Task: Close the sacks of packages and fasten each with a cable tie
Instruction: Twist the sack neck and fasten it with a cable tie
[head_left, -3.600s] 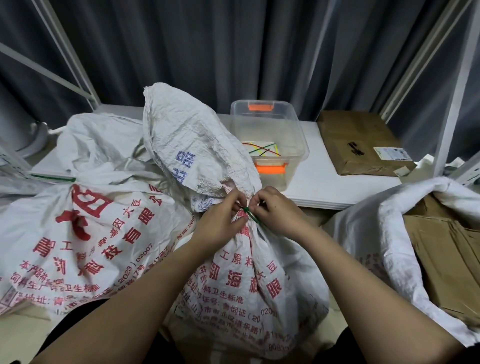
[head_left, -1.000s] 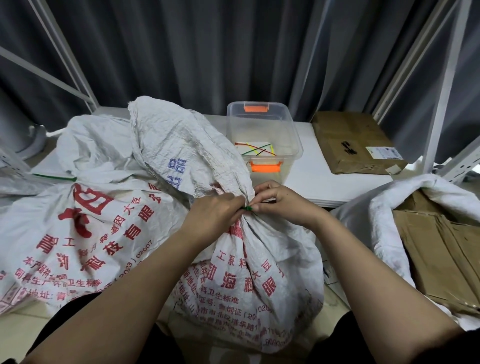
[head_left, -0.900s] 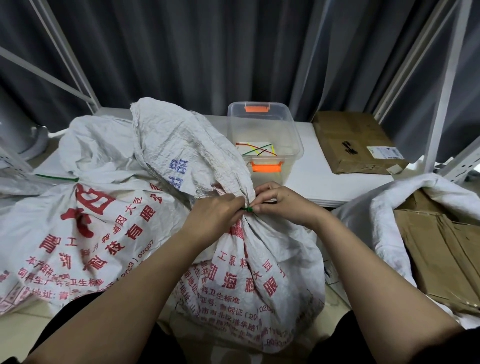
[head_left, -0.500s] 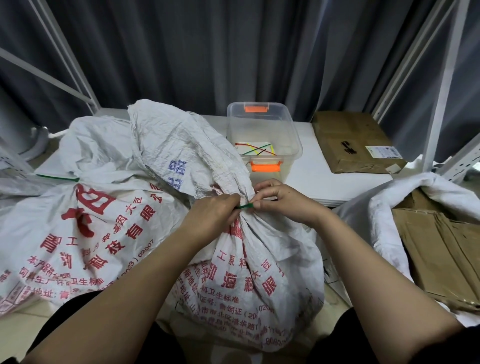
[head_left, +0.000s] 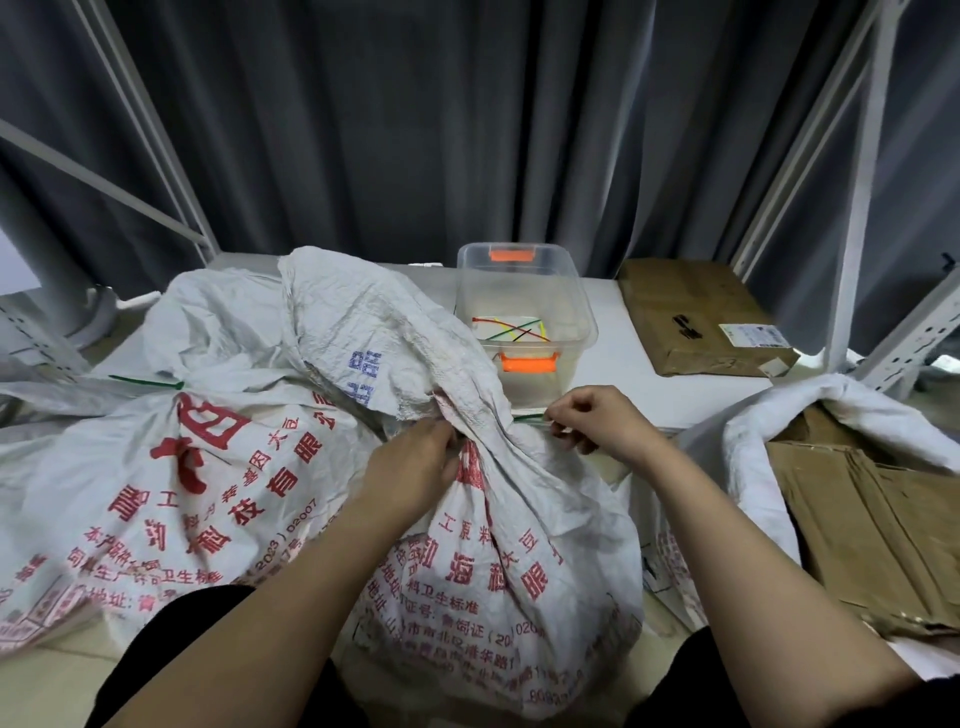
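We see two hands at the gathered neck of the middle sack (head_left: 498, 551). The left hand (head_left: 410, 470) grips the bunched neck, fingers curled into the cloth. The right hand (head_left: 597, 423) sits a little to the right of the neck, thumb and fingers pinching the tail of a green cable tie (head_left: 527, 418) that runs from the neck toward it.

We count three white woven sacks. The middle one stands between the forearms, its loose top flopped back over the table (head_left: 623, 374). A second sack (head_left: 156, 483) lies to the left, touching it, with a green tie (head_left: 148, 383) at its own neck. A third sack (head_left: 753, 441) sits open at the right, showing brown cardboard packages (head_left: 872, 525).

On the table stand one clear plastic box (head_left: 524, 312) with orange latches, holding several coloured ties, and one brown parcel (head_left: 696, 317) to its right.
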